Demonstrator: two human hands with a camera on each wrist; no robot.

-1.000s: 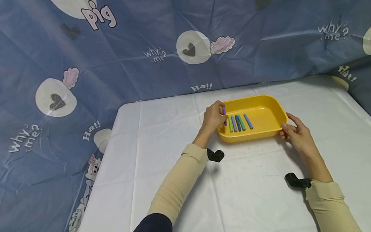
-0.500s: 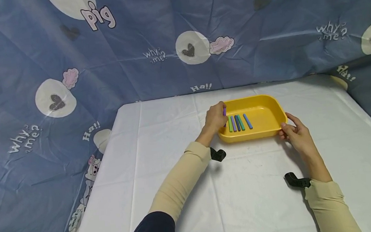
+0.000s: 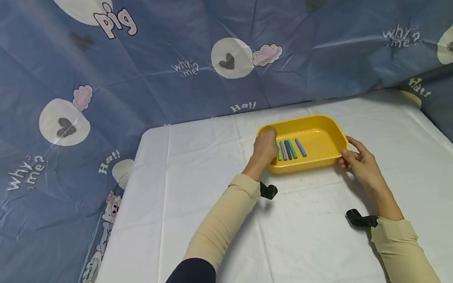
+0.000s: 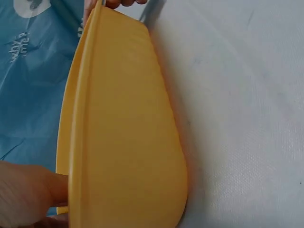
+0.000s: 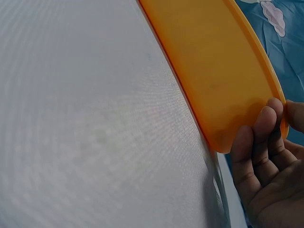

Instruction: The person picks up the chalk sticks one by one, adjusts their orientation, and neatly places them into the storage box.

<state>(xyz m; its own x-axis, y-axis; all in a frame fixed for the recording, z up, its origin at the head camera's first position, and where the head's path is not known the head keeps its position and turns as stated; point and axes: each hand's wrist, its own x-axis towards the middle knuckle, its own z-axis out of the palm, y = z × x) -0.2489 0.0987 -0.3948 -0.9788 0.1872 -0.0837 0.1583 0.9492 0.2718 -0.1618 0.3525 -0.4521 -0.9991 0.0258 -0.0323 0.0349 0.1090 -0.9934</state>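
Note:
A shallow yellow tray point(image 3: 320, 144) is on the white table. Inside it, toward the left, slim coloured sticks lie side by side: a green stick point(image 3: 279, 151), a purple stick point(image 3: 283, 151), a dark blue stick point(image 3: 288, 150) and a teal stick point(image 3: 292, 149). A blue stick point(image 3: 300, 147) lies slightly apart to their right. My left hand point(image 3: 265, 147) reaches over the tray's left end with curled fingers; its fingertips, and the other purple stick they pinched before, are hidden. My right hand point(image 3: 362, 165) grips the tray's front right corner, thumb on the rim, fingers below.
The white tablecloth point(image 3: 298, 225) spreads in front of the tray. A blue printed curtain point(image 3: 157, 89) hangs behind the table and down its left side. Black wrist mounts point(image 3: 360, 218) stick out from both sleeves.
My left hand has shifted slightly right and lower over the tray's left end, hiding the purple stick it pinched. The right hand keeps its grip on the corner.

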